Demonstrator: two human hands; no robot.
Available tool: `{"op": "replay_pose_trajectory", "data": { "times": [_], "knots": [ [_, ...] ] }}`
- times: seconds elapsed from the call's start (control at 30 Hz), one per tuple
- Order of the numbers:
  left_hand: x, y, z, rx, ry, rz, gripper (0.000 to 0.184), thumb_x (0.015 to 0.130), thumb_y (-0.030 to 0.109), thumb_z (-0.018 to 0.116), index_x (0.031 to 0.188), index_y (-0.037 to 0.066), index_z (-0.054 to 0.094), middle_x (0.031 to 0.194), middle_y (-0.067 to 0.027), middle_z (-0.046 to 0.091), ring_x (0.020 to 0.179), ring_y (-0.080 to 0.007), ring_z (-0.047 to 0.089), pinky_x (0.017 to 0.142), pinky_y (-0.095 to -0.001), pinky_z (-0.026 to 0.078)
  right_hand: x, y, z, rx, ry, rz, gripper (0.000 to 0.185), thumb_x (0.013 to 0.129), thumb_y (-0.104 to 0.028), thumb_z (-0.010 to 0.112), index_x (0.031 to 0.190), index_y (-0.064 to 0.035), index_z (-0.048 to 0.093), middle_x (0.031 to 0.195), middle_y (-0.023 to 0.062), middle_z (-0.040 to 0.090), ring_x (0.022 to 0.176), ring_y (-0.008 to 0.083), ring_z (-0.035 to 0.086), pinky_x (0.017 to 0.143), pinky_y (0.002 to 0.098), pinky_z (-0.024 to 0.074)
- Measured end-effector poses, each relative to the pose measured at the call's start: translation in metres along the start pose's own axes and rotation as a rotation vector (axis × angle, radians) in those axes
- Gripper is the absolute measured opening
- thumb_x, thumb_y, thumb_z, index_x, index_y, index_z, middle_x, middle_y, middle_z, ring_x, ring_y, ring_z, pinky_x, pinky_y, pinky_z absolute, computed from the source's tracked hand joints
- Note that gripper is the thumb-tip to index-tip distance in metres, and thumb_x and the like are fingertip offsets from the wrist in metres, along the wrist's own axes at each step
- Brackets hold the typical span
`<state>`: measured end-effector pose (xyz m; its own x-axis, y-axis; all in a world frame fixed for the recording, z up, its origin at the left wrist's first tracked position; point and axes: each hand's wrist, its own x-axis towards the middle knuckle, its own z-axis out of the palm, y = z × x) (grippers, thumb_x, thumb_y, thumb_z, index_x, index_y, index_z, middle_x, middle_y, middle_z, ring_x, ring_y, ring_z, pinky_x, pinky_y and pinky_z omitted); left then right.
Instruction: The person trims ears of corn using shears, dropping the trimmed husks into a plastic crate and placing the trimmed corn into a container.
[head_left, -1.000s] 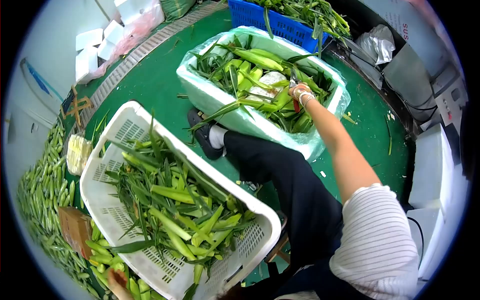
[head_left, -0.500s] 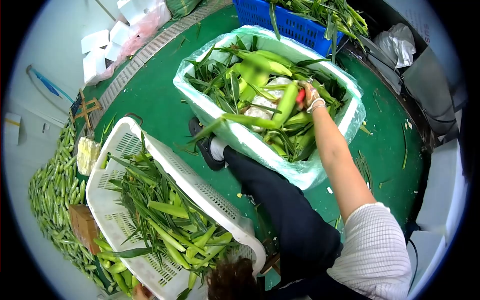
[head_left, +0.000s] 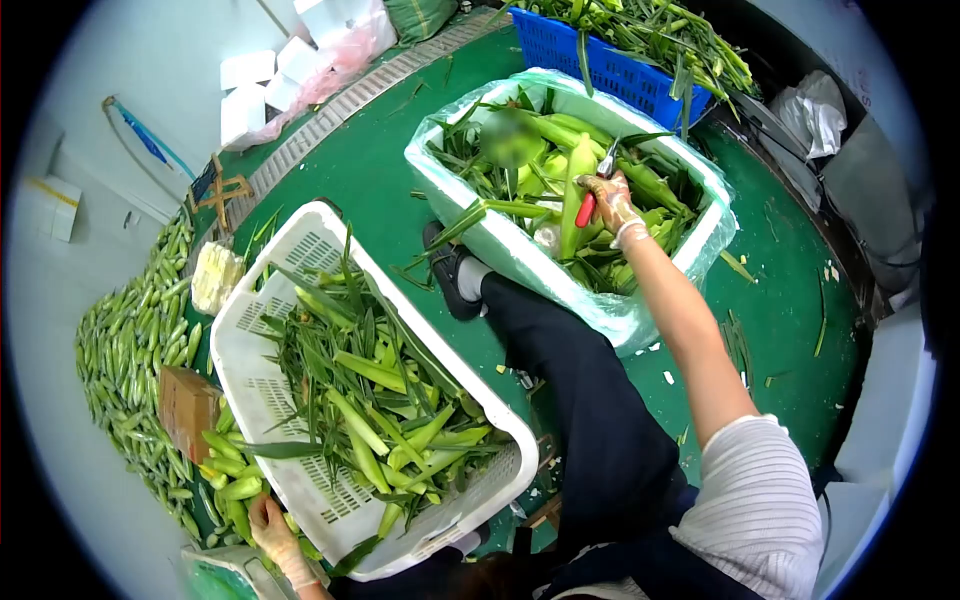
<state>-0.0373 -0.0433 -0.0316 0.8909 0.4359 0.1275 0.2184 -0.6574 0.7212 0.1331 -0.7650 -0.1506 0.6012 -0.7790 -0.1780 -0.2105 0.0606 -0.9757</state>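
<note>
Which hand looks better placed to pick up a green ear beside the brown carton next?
Probably the left hand: it is down at those green ears, while the right hand is over the plastic-lined box, holding a red-handled tool.

Green floor (head_left: 385,185): blue crate (head_left: 622,78) and lined box (head_left: 545,287), far edge; white crate (head_left: 250,330), nearer; green produce (head_left: 130,345) heaped, left edge.

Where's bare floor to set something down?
Best: green floor between the grating, white crate and lined foam box. Picture-right of the foam box is another patch, more littered. Crowded: inside crate and box, both heaped with greenery, and at the left hand, among green cobs beside the crate.
</note>
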Motion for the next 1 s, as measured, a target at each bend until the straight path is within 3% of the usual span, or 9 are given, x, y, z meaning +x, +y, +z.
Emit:
{"op": "replay_pose_trajectory", "data": {
  "times": [0.17, 0.27, 0.33, 0.43, 0.5, 0.57, 0.7, 0.8, 1.0],
  "knots": [
    [-0.041, 0.176, 0.087, -0.133, -0.192, 0.505, 0.034, 0.081, -0.005, 0.060, 0.115, 0.001, 0.059, 0.111, -0.0132, 0.062, 0.098, -0.0209, 0.061, 0.086, -0.0289, 0.049, -0.139, -0.129, 0.002, -0.208, -0.303, -0.818, 0.071, 0.062, -0.015, 0.080, 0.120, -0.0033, 0.042, 0.104, 0.0101, 0.058, 0.097, 0.0212, 0.057, 0.085, 0.0350, 0.0466],
    [-0.052, 0.275, 0.126, -0.251, -0.394, 0.789, 0.068, 0.074, 0.002, 0.070, 0.135, 0.003, 0.041, 0.134, -0.0139, 0.047, 0.122, -0.0250, 0.047, 0.104, -0.0363, 0.037, -0.225, -0.167, 0.022, -0.161, -0.581, -0.980, 0.071, 0.062, -0.018, 0.081, 0.120, -0.0049, 0.043, 0.110, 0.0104, 0.055, 0.101, 0.0217, 0.055, 0.089, 0.0342, 0.0447],
    [-0.058, 0.310, 0.134, -0.227, -0.370, 0.820, 0.081, 0.066, 0.014, 0.079, 0.135, 0.002, 0.037, 0.127, -0.0156, 0.051, 0.118, -0.0244, 0.050, 0.097, -0.0334, 0.041, -0.273, -0.192, 0.033, -0.141, -0.877, -0.885, 0.071, 0.063, -0.021, 0.080, 0.120, -0.0040, 0.042, 0.109, 0.0134, 0.056, 0.100, 0.0262, 0.056, 0.087, 0.0356, 0.0456],
    [-0.035, 0.275, 0.141, -0.695, -0.562, 0.537, 0.069, 0.067, 0.018, 0.080, 0.123, 0.002, 0.043, 0.107, -0.0097, 0.060, 0.096, -0.0189, 0.059, 0.083, -0.0301, 0.048, -0.299, -0.193, 0.052, -0.164, -0.953, -0.705, 0.073, 0.064, -0.026, 0.079, 0.119, -0.0001, 0.039, 0.099, 0.0198, 0.059, 0.092, 0.0318, 0.061, 0.080, 0.0393, 0.0484],
    [-0.017, 0.231, 0.130, -0.426, -0.352, 0.626, 0.066, 0.068, 0.017, 0.079, 0.123, 0.005, 0.044, 0.108, -0.0067, 0.056, 0.094, -0.0193, 0.056, 0.081, -0.0297, 0.048, -0.298, -0.181, 0.057, -0.429, -0.943, -0.701, 0.071, 0.065, -0.027, 0.079, 0.117, 0.0004, 0.039, 0.099, 0.0229, 0.060, 0.092, 0.0353, 0.061, 0.079, 0.0412, 0.0490],
    [-0.012, 0.209, 0.110, -1.030, -0.584, -0.024, 0.067, 0.067, 0.011, 0.074, 0.126, 0.006, 0.043, 0.115, -0.0073, 0.053, 0.099, -0.0185, 0.055, 0.085, -0.0283, 0.047, -0.307, -0.158, 0.059, -0.433, -0.948, -0.834, 0.067, 0.065, -0.028, 0.079, 0.110, 0.0024, 0.040, 0.095, 0.0246, 0.058, 0.093, 0.0376, 0.059, 0.082, 0.0412, 0.0475],
    [-0.021, 0.180, 0.082, 0.093, -0.143, 0.617, 0.045, 0.079, 0.008, 0.060, 0.122, 0.011, 0.049, 0.114, -0.0053, 0.056, 0.096, -0.0190, 0.056, 0.073, -0.0311, 0.050, -0.338, -0.135, 0.070, -0.520, -1.261, -0.745, 0.066, 0.067, -0.032, 0.078, 0.106, 0.0038, 0.039, 0.097, 0.0236, 0.053, 0.097, 0.0383, 0.056, 0.086, 0.0409, 0.0442],
    [-0.018, 0.155, 0.085, -0.034, -0.191, 0.540, 0.065, 0.065, 0.011, 0.074, 0.125, 0.010, 0.049, 0.104, -0.0076, 0.063, 0.090, -0.0218, 0.062, 0.080, -0.0293, 0.050, -0.356, -0.119, 0.087, -0.468, -1.240, -0.914, 0.066, 0.064, -0.031, 0.079, 0.106, 0.0019, 0.041, 0.092, 0.0198, 0.054, 0.089, 0.0365, 0.056, 0.078, 0.0419, 0.0447],
    [-0.028, 0.135, 0.058, 0.287, -0.269, 0.581, 0.059, 0.064, 0.015, 0.071, 0.120, 0.011, 0.052, 0.105, -0.0093, 0.062, 0.095, -0.0275, 0.061, 0.081, -0.0361, 0.050, -0.388, -0.109, 0.093, -0.573, -1.328, -0.611, 0.050, 0.065, -0.032, 0.078, 0.086, -0.0007, 0.045, 0.068, 0.0155, 0.053, 0.063, 0.0259, 0.053, 0.061, 0.0372, 0.0439]
  ]
}}
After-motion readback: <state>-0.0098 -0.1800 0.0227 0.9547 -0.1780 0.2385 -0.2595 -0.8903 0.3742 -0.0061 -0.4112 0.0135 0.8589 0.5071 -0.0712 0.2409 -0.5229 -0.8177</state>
